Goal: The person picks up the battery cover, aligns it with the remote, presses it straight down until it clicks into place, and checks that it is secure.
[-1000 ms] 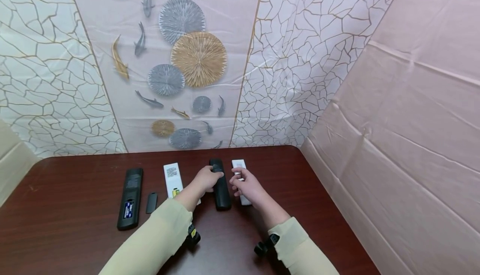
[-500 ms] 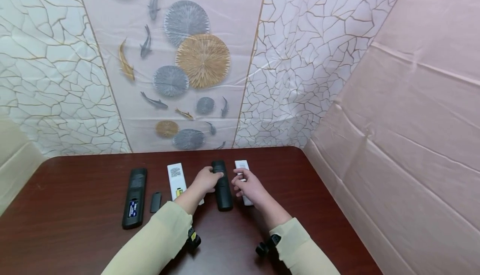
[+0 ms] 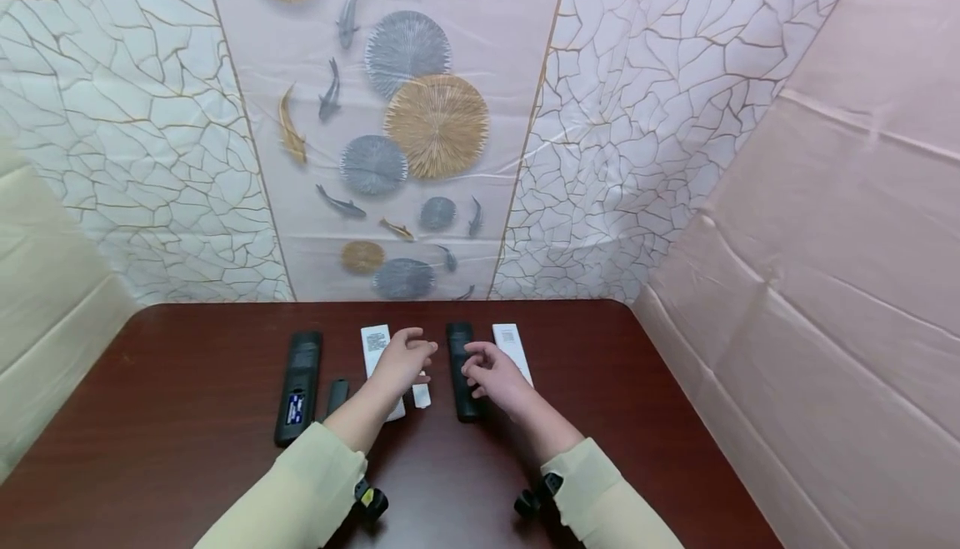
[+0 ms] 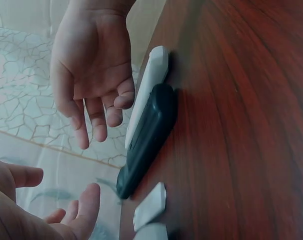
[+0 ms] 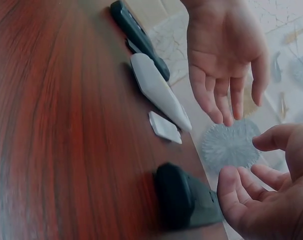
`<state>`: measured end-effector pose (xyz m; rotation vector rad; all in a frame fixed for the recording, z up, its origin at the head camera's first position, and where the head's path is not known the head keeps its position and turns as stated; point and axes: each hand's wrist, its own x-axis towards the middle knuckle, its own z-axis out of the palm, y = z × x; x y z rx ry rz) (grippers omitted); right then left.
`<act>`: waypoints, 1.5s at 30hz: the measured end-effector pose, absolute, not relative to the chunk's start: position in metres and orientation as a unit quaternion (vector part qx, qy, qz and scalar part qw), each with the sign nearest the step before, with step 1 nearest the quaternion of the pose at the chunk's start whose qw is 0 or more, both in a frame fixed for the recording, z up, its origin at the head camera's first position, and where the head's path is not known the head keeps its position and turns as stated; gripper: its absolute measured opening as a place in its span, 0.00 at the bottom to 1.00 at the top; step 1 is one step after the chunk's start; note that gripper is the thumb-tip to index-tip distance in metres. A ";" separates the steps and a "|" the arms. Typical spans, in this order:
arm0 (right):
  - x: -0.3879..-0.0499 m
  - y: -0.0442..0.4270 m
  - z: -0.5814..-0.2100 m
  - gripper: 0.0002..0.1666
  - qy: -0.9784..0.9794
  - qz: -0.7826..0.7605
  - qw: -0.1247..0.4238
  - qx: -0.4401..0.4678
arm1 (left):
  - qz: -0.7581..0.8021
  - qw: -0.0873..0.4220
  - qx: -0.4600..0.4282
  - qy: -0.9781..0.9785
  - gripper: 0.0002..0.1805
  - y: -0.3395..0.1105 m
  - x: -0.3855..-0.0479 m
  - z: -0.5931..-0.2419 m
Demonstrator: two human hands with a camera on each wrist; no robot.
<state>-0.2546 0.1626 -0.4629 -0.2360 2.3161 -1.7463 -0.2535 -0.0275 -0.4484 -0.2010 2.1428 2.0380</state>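
Left hand (image 3: 405,363): fingers spread and relaxed, holding nothing, raised near the left white remote (image 3: 375,341) and the white cover (image 3: 422,396)
Right hand (image 3: 498,376): fingers loosely bent, pinching nothing, just beside the right black remote (image 3: 456,374); I see no contact
Left black remote (image 3: 302,374): back up, uncovered, batteries (image 3: 296,407) showing inside
Black cover (image 3: 337,395): loose on the table (image 3: 450,482), just beside that remote
Left white remote: back up, part hidden from my head view by the left hand; whether batteries sit in it, I cannot tell
White cover: loose, flat, between left white remote and right black remote
Right black remote: flat on the table, its back apparently whole
Right white remote (image 3: 510,339): right end of the row, partly behind the right hand; I cannot check its lower part
Done, as I judge it: two covers off, batteries seen in one remote
Remaining, as I judge it: two covers not back on, right black remote apparently not yet opened, right white remote uncertain
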 end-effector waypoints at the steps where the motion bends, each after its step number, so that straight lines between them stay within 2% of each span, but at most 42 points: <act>1: -0.254 0.162 -0.463 0.25 0.791 -0.594 0.117 -0.085 | 0.685 0.090 -0.068 0.720 0.32 -0.030 -0.252 -0.448; 8: -0.243 0.150 -0.443 0.22 0.791 -0.590 0.127 -0.100 | 0.677 0.096 -0.077 0.726 0.31 -0.048 -0.249 -0.447; 15: -0.255 0.137 -0.460 0.21 0.787 -0.590 0.129 -0.121 | 0.648 0.097 -0.084 0.751 0.32 -0.060 -0.248 -0.447; 20: -0.258 0.132 -0.462 0.20 0.802 -0.565 0.146 -0.128 | 0.543 0.092 -0.076 0.831 0.33 -0.065 -0.252 -0.446; 23: -0.258 0.127 -0.462 0.20 0.824 -0.529 0.147 -0.137 | 0.459 0.072 -0.063 0.883 0.33 -0.069 -0.256 -0.444; 27: -0.258 0.116 -0.458 0.20 0.869 -0.448 0.137 -0.161 | 0.361 0.035 -0.058 0.930 0.32 -0.074 -0.265 -0.443; 30: -0.260 0.106 -0.457 0.21 0.902 -0.371 0.129 -0.177 | 0.312 0.027 -0.062 0.948 0.33 -0.077 -0.273 -0.444; 37: -0.259 0.082 -0.459 0.27 0.946 -0.243 0.132 -0.166 | 0.265 0.056 -0.071 0.960 0.33 -0.082 -0.282 -0.445; 45: -0.262 0.070 -0.469 0.30 0.953 -0.219 0.164 -0.127 | 0.242 0.091 -0.082 0.963 0.34 -0.079 -0.294 -0.453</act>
